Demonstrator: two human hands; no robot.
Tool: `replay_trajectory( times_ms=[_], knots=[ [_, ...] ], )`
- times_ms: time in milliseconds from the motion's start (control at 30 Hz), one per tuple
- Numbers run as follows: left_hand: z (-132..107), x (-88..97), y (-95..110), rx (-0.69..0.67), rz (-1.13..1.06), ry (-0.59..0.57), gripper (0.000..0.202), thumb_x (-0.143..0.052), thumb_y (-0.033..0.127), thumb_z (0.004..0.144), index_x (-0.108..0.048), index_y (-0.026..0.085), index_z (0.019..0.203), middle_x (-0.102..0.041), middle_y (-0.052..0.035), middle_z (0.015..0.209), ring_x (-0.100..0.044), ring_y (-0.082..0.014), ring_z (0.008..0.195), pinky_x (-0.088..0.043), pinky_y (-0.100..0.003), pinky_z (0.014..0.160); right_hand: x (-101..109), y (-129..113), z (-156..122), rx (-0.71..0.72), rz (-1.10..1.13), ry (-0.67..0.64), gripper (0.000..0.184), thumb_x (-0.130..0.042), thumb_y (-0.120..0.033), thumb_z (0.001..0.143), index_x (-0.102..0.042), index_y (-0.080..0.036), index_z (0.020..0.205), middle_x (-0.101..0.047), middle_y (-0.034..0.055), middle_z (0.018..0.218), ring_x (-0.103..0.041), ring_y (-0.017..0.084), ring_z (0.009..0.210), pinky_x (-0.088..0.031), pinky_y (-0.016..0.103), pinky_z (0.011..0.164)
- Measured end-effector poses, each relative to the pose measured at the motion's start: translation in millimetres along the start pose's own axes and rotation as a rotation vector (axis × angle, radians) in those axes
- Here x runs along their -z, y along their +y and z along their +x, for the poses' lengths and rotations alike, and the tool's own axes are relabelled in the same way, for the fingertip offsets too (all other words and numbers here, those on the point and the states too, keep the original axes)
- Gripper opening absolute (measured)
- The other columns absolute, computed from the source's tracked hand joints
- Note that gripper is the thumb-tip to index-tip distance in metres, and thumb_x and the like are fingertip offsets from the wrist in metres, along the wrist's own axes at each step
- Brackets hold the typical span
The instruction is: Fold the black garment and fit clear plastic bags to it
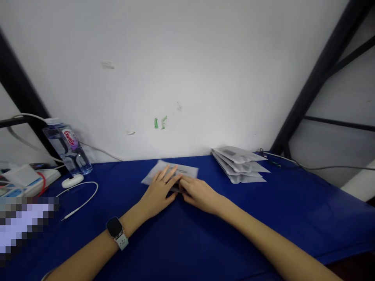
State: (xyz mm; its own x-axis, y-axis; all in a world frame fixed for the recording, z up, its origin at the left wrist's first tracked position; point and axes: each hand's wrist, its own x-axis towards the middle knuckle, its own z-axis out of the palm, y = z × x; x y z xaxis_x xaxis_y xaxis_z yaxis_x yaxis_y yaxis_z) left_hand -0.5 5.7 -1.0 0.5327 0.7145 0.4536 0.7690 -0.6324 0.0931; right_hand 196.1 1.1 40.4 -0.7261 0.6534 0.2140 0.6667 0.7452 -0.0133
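A flat grey-white plastic pouch (187, 170) lies on the blue table (293, 210) near the wall. My left hand (159, 190) rests on its left part with fingers stretched flat; a ring is on one finger and a black smartwatch (116, 230) on the wrist. My right hand (199, 194) sits at the pouch's near edge, fingers curled onto the edge, touching my left fingertips.
A stack of similar pouches (238, 164) lies fanned at the back right. At the left stand a tilted water bottle (68, 146), a small white device (72, 180) with a white cable (82, 197), and a power strip (26, 181). Black shelf struts (316, 74) rise at right.
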Motion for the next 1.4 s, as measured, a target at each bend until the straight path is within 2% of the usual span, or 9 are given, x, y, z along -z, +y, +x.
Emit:
replay_trajectory(
  times_ms=[67, 133, 233, 333, 533, 700, 900, 1267, 1400],
  knots=[
    [0, -2.3, -4, 0.016, 0.011, -0.023, 0.058, -0.051, 0.025, 0.089, -0.033, 0.026, 0.144, -0.036, -0.0056, 0.151, -0.025, -0.0273, 0.142, -0.029, -0.05, 0.112, 0, 7, -1, 0.109, 0.058, 0.038, 0.027, -0.058, -0.021, 0.084, -0.055, -0.016, 0.11, -0.058, 0.0122, 0.121, -0.055, 0.022, 0.11, -0.045, 0.034, 0.09],
    [-1, -4.2, -8, 0.045, 0.018, -0.041, 0.051, -0.047, 0.027, 0.092, -0.037, 0.024, 0.142, -0.046, -0.0063, 0.145, -0.034, -0.0257, 0.138, -0.031, -0.049, 0.111, 3, 17, -2, 0.07, 0.02, 0.058, 0.031, -0.062, -0.023, 0.083, -0.054, -0.015, 0.112, -0.055, 0.0141, 0.123, -0.052, 0.025, 0.114, -0.043, 0.038, 0.091],
    [-2, -4.1, -17, 0.037, 0.016, -0.05, 0.041, -0.041, 0.025, 0.094, -0.046, 0.025, 0.135, -0.05, -0.0046, 0.141, -0.038, -0.0233, 0.136, -0.031, -0.048, 0.111, 4, 32, -1, -0.031, -0.073, 0.058, 0.023, -0.061, -0.019, 0.084, -0.056, -0.016, 0.107, -0.059, 0.0117, 0.112, -0.056, 0.023, 0.102, -0.042, 0.037, 0.085],
    [-2, -0.7, -23, -0.006, -0.002, -0.056, 0.041, -0.038, 0.021, 0.094, -0.048, 0.028, 0.133, -0.05, -0.002, 0.142, -0.039, -0.0211, 0.135, -0.028, -0.048, 0.112, -3, 37, 1, 0.012, -0.11, 0.053, 0.013, -0.059, -0.02, 0.087, -0.059, -0.017, 0.1, -0.061, 0.0079, 0.102, -0.057, 0.02, 0.092, -0.039, 0.033, 0.082],
    [-1, 5.4, -17, -0.107, 0.044, -0.004, 0.043, -0.048, 0.018, 0.088, -0.048, 0.024, 0.131, -0.056, -0.0045, 0.135, -0.045, -0.0231, 0.13, -0.027, -0.052, 0.11, -17, 26, 4, 0.083, -0.147, 0.129, 0.019, -0.045, -0.023, 0.095, -0.061, -0.016, 0.089, -0.061, 0.0059, 0.089, -0.052, 0.016, 0.08, -0.034, 0.03, 0.075],
    [2, 4.6, -4, -0.265, 0.111, 0.139, 0.015, -0.046, 0.019, 0.093, -0.06, 0.019, 0.099, -0.07, -0.0042, 0.1, -0.058, -0.0207, 0.109, -0.033, -0.048, 0.102, -22, 15, 4, 0.181, -0.15, 0.174, 0.015, -0.047, -0.02, 0.092, -0.061, -0.018, 0.087, -0.06, 0.005, 0.089, -0.049, 0.016, 0.079, -0.031, 0.03, 0.072],
    [4, 5.8, -8, -0.345, 0.241, 0.214, 0.019, -0.043, 0.012, 0.093, -0.06, 0.018, 0.087, -0.069, -0.0041, 0.089, -0.058, -0.0222, 0.108, -0.038, -0.045, 0.095, -22, 12, 7, 0.21, -0.25, 0.126, 0.015, -0.046, -0.02, 0.092, -0.06, -0.017, 0.093, -0.061, 0.0073, 0.09, -0.048, 0.019, 0.083, -0.03, 0.033, 0.073],
    [-11, 41.0, -72, -0.106, 0.384, 0.194, 0.022, -0.042, 0.018, 0.094, -0.064, 0.02, 0.093, -0.07, -0.0073, 0.097, -0.057, -0.0261, 0.109, -0.039, -0.047, 0.093, -2, 57, 2, -0.043, -0.355, 0.15, 0.015, -0.047, -0.014, 0.087, -0.062, -0.016, 0.088, -0.063, 0.011, 0.088, -0.049, 0.023, 0.085, -0.029, 0.035, 0.073],
    [-16, 46.9, -81, -0.068, 0.429, 0.228, 0.021, -0.043, 0.021, 0.094, -0.064, 0.02, 0.091, -0.07, -0.0072, 0.096, -0.059, -0.0258, 0.104, -0.038, -0.046, 0.092, 1, 65, -1, -0.115, -0.365, 0.19, 0.017, -0.045, -0.015, 0.089, -0.062, -0.016, 0.088, -0.062, 0.0103, 0.086, -0.05, 0.023, 0.084, -0.03, 0.035, 0.073]
  ],
)
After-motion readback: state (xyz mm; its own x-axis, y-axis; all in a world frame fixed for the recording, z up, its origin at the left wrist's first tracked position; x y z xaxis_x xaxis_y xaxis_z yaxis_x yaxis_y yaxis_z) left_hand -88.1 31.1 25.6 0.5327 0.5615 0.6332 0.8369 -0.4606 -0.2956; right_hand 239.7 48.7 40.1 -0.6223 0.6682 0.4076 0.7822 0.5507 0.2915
